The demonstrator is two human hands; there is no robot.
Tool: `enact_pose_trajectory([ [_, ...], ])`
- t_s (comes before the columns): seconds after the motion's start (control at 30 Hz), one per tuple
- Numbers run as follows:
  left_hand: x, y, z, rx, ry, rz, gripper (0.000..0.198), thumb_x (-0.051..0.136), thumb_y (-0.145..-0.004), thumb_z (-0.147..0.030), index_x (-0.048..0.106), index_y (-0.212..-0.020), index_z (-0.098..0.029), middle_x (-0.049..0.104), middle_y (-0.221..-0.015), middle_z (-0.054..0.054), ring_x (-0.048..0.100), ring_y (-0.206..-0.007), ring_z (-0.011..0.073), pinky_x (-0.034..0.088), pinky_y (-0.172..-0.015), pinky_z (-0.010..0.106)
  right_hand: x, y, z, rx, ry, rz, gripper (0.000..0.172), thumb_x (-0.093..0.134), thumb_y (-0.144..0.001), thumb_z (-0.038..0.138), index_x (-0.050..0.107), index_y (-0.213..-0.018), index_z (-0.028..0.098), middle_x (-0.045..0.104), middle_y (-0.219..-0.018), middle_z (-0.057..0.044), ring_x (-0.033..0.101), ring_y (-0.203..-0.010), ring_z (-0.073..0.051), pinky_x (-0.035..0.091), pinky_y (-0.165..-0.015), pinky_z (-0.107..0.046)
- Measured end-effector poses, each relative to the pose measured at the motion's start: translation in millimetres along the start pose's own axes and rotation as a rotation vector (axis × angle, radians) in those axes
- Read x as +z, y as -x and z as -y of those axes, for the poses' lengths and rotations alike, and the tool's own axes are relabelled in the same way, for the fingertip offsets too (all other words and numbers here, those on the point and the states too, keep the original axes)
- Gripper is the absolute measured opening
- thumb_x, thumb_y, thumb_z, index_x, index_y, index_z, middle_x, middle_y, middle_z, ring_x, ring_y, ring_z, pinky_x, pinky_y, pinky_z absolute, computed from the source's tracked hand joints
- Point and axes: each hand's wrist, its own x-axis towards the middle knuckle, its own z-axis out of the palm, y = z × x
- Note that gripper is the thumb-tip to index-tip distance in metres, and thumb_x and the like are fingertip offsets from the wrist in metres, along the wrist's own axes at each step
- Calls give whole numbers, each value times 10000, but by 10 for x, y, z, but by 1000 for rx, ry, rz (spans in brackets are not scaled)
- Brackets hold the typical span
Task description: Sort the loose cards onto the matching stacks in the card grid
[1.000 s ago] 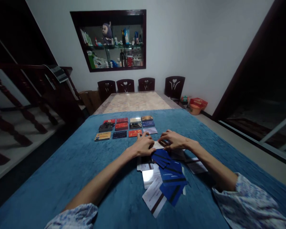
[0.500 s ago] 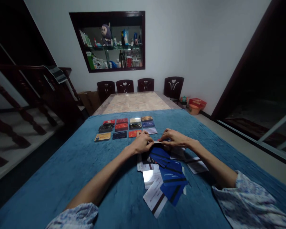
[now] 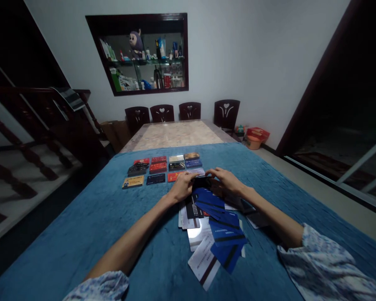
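My left hand and my right hand meet over the blue cloth, both pinching one dark card between their fingertips. Just beyond them lie rows of sorted cards, red, dark, yellow and pale ones laid side by side. Under and near my forearms spreads a loose heap of cards, mostly blue ones and white ones with magnetic stripes.
The cloth covers the near part of a long marble-topped table. Several dark chairs stand at its far end. A wall cabinet holds bottles and a toy. A stair railing runs along the left; red tubs sit on the floor.
Both hands have moved a little forward towards the sorted rows. The pale card seen between them a second ago now shows as a dark card, held up off the heap.
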Motion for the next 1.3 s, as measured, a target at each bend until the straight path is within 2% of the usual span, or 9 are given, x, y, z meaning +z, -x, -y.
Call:
enact_pose_trajectory([
  [0.1, -7, 17, -14, -36, -54, 8, 520, 513, -774, -10, 622, -1248, -193, 649, -1020, 83, 576, -981, 228, 480, -914, 370, 17, 5, 32, 26, 37, -2, 336, 557, -905, 168, 623, -1228, 235, 630, -945, -58, 614, -801, -160, 433, -720, -232],
  [0.37, -8, 41, -96, -107, -186, 84, 518, 492, -810, -45, 562, -1298, -203, 678, -1038, 78, 590, -945, 242, 477, -895, 367, 94, 7, 71, 62, 179, 18, 407, 517, -927, 231, 582, -1327, 272, 671, -922, -78, 617, -810, -196, 406, -700, -253],
  [0.53, -4, 47, -104, -136, -246, 88, 514, 482, -830, -58, 551, -1317, -206, 689, -1075, 84, 592, -979, 252, 460, -921, 390, 156, -2, 98, 5, 175, -25, 465, 532, -867, 158, 581, -1319, 257, 712, -967, -84, 614, -858, -221, 414, -760, -294],
  [0.67, -1, 50, -83, -151, -228, 60, 495, 452, -856, -64, 552, -1316, -215, 692, -1107, 84, 583, -1028, 251, 440, -958, 420, 217, -22, 78, -38, 157, -37, 530, 555, -836, 134, 529, -1359, 210, 702, -1049, -103, 598, -930, -229, 424, -816, -330],
  [0.8, -2, 47, -46, -174, -174, 40, 524, 454, -854, -68, 528, -1351, -215, 677, -1184, 89, 565, -1096, 254, 426, -985, 445, 238, -26, 73, -30, 166, -13, 605, 603, -842, 197, 446, -1426, 188, 651, -1121, -118, 572, -1010, -245, 426, -836, -350],
  [1.07, -96, 28, -70, -158, -147, 102, 617, 539, -820, -140, 442, -1428, -181, 613, -1294, 132, 511, -1184, 297, 392, -1022, 485, 264, -49, 87, -31, 226, -35, 665, 594, -822, 186, 404, -1459, 153, 598, -1108, -148, 519, -1001, -268, 426, -825, -363],
  [1.17, -142, 23, -68, -160, -199, 146, 640, 540, -801, -137, 437, -1432, -153, 612, -1258, 154, 505, -1170, 316, 388, -1005, 494, 286, -84, 86, -42, 214, -36, 661, 581, -824, 181, 401, -1459, 155, 581, -1110, -148, 507, -967, -261, 429, -795, -358],
  [1.3, -219, -4, -44, -184, -242, 183, 628, 517, -766, -98, 495, -1388, -181, 627, -1195, 132, 513, -1127, 304, 393, -976, 469, 260, -177, 112, -48, 201, 3, 585, 575, -848, 189, 445, -1419, 179, 572, -1095, -135, 500, -979, -255, 418, -797, -351],
])
